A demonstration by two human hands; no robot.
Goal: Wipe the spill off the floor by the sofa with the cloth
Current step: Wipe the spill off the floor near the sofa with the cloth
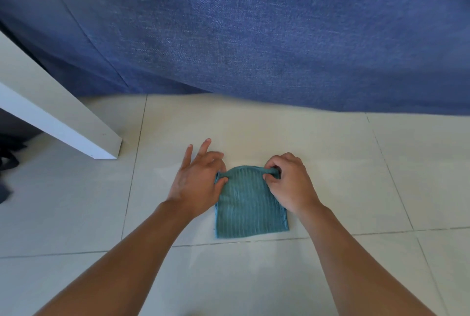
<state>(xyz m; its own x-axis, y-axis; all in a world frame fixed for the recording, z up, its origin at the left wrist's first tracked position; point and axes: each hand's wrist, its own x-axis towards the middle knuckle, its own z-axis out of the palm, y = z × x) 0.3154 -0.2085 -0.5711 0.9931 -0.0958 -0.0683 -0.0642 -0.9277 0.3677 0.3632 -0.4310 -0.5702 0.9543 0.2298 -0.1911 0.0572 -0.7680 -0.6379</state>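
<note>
Your left hand [197,183] and right hand [287,183] each pinch a far corner of the teal cloth [250,211], which lies on the pale floor [330,150] just in front of the sofa [254,35]. Bring that edge back squarely, away from the sofa. I see no clear spill, so keep the pad thick

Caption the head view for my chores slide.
Both hands, left and right, pinch a teal cloth on the tiled floor by a blue sofa.
</note>
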